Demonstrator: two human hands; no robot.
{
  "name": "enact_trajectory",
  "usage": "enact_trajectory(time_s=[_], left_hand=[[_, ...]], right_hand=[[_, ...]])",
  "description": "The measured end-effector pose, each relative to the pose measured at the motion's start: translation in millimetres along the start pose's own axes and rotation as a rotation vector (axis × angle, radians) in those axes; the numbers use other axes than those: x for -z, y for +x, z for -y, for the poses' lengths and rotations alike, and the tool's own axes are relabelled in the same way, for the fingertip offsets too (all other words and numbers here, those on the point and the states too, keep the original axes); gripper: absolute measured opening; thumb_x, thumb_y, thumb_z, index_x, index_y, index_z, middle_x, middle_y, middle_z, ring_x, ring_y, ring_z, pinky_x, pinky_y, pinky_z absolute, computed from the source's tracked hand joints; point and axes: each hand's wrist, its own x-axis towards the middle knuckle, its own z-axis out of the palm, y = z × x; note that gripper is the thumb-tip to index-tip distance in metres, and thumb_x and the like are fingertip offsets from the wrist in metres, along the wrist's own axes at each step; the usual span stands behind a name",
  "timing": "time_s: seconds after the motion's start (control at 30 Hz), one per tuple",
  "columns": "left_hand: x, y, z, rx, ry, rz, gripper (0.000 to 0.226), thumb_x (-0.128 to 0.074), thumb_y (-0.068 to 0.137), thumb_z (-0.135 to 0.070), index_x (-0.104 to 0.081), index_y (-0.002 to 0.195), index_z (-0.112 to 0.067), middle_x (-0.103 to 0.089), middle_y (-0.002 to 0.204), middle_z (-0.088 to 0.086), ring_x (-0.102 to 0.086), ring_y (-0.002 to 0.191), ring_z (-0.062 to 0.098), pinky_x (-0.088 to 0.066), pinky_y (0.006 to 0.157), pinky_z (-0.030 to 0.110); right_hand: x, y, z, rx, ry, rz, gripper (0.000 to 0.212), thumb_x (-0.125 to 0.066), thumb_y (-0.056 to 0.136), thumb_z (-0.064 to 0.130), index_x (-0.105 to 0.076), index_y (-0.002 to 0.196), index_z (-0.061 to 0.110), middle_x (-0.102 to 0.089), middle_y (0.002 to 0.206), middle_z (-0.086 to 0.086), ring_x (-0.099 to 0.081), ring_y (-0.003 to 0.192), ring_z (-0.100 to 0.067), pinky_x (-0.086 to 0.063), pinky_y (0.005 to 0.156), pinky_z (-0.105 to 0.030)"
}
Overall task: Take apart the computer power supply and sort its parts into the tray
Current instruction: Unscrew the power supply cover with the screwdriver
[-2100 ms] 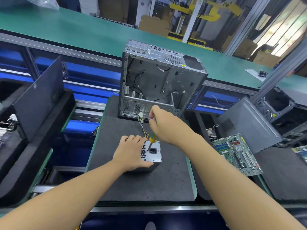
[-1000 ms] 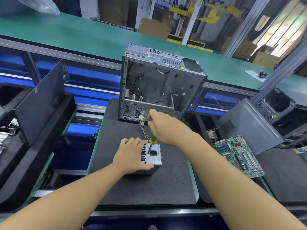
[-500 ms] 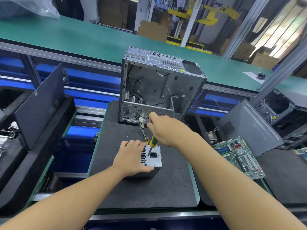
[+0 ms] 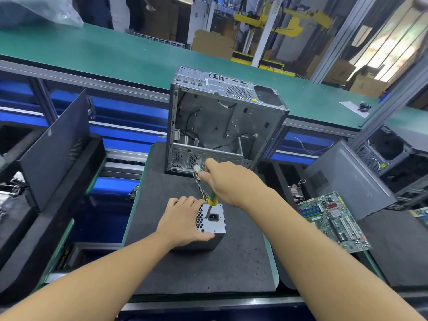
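A small grey power supply (image 4: 214, 222) stands on the black foam mat (image 4: 203, 269), its socket face turned up. My left hand (image 4: 181, 222) holds its left side, with the thumb along the front edge. My right hand (image 4: 228, 181) grips a screwdriver with a green and yellow handle (image 4: 212, 199); its tip is on the top face beside the socket. The supply's coloured cable bundle (image 4: 198, 179) with a white plug rises behind, toward the case.
An open, gutted computer case (image 4: 222, 121) stands upright at the mat's far end. A green motherboard (image 4: 333, 220) and a grey side panel (image 4: 347, 179) lie to the right. A black panel (image 4: 53, 147) leans in the left bin. A green conveyor belt (image 4: 115, 54) runs behind.
Both hands stay in place on the power supply and screwdriver. Only the camera has shifted slightly.
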Motion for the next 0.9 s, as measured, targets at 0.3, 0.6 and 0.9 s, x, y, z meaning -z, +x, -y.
enact_trajectory(time_s=[0.3, 0.6, 0.9], left_hand=[[0.2, 1.7, 1.1, -0.001, -0.009, -0.019, 0.089, -0.05, 0.057, -0.091, -0.052, 0.121, -0.03, -0.037, 0.095, -0.018, -0.042, 0.093, 0.011, -0.033, 0.094, 0.035], [0.8, 1.3, 1.1, 0.001, -0.014, 0.01, 0.096, -0.047, 0.056, -0.092, -0.046, 0.134, -0.036, -0.047, 0.106, -0.019, -0.045, 0.101, 0.01, -0.029, 0.097, 0.034], [-0.6, 1.6, 1.9, 0.001, -0.018, -0.004, 0.09, -0.048, 0.057, -0.091, -0.05, 0.126, -0.033, -0.041, 0.1, -0.019, -0.042, 0.094, 0.011, -0.032, 0.095, 0.035]], right_hand=[[-0.1, 3.6, 0.2, 0.013, 0.136, 0.117, 0.019, -0.045, 0.09, 0.024, -0.045, 0.108, 0.021, -0.04, 0.105, 0.001, -0.033, 0.1, -0.023, -0.034, 0.079, -0.037], [-5.9, 5.8, 0.4, -0.03, 0.018, -0.043, 0.016, -0.032, 0.104, 0.03, -0.041, 0.103, 0.016, -0.057, 0.096, -0.006, -0.054, 0.08, -0.033, -0.04, 0.066, -0.04], [-0.2, 4.0, 2.0, -0.038, 0.074, 0.074, 0.02, -0.048, 0.087, 0.034, -0.048, 0.105, 0.025, -0.049, 0.112, 0.003, -0.053, 0.09, -0.027, -0.037, 0.072, -0.037]])
